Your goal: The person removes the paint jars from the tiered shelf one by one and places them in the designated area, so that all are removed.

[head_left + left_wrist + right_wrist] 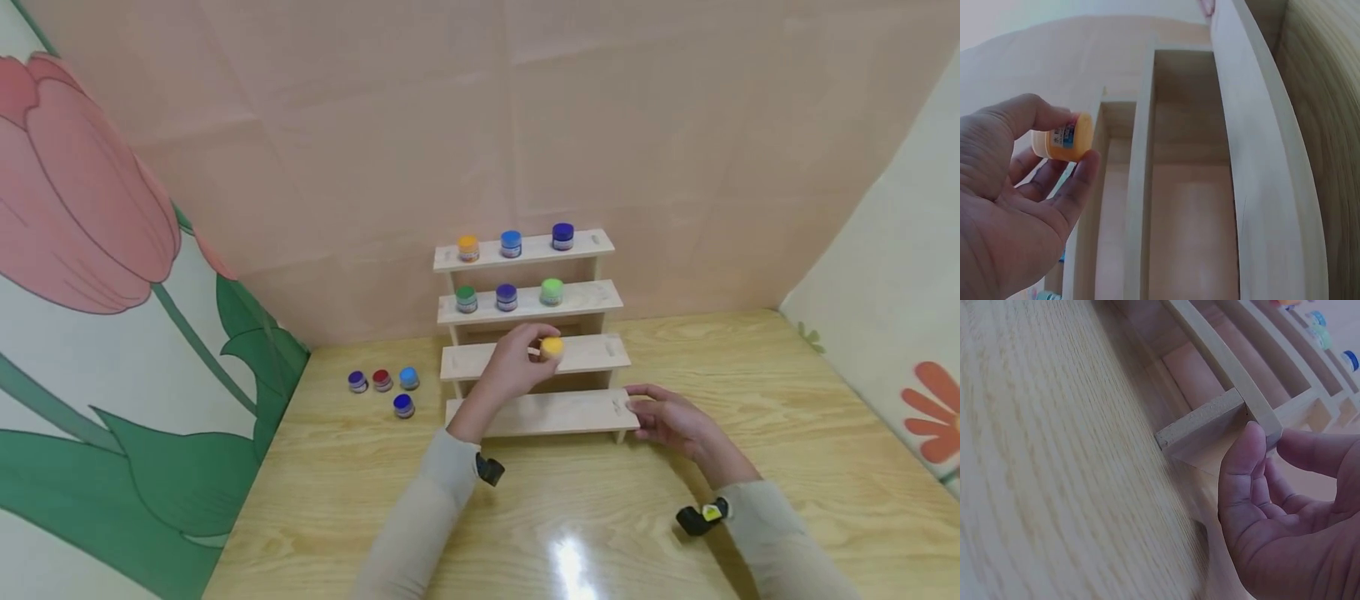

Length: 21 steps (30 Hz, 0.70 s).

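Observation:
My left hand [517,362] pinches a small yellow-orange paint jar [552,347] between thumb and fingertips, in front of the third step of a pale wooden four-step rack [540,414]. Seen from the left wrist, the jar [1071,137] lies tilted on its side in the fingers, its label partly showing. At the rack's lower right, my right hand [671,423] grips the end of the lowest board. In the right wrist view the thumb and a finger pinch that board's corner [1266,425]. Whether the jar touches the third step cannot be told.
On the top step stand orange, light blue and dark blue jars [563,237]. The second step bears dark green, purple and light green jars [552,292]. Several more jars [382,381] stand on the wooden table [337,500] left of the rack. A pink backdrop [375,167] rises behind.

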Each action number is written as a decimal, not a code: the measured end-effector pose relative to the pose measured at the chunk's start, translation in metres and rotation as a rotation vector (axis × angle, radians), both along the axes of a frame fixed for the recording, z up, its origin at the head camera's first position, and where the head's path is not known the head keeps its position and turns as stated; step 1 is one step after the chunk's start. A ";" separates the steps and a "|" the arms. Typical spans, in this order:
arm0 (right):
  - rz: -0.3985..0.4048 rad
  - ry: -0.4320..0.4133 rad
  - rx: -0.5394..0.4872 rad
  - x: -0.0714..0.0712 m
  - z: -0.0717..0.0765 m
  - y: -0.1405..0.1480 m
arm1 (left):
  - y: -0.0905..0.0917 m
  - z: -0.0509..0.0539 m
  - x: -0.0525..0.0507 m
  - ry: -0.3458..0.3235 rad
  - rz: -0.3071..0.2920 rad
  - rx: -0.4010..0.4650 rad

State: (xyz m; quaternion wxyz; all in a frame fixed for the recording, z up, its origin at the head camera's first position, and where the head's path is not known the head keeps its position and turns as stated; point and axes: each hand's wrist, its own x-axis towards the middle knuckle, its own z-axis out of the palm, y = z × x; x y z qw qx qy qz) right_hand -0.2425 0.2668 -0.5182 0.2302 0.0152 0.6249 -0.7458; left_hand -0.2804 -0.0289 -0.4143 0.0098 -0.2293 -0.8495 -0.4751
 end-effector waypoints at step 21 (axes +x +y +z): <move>0.005 -0.008 0.007 -0.002 0.001 0.000 | -0.065 0.005 0.016 -0.012 0.081 0.038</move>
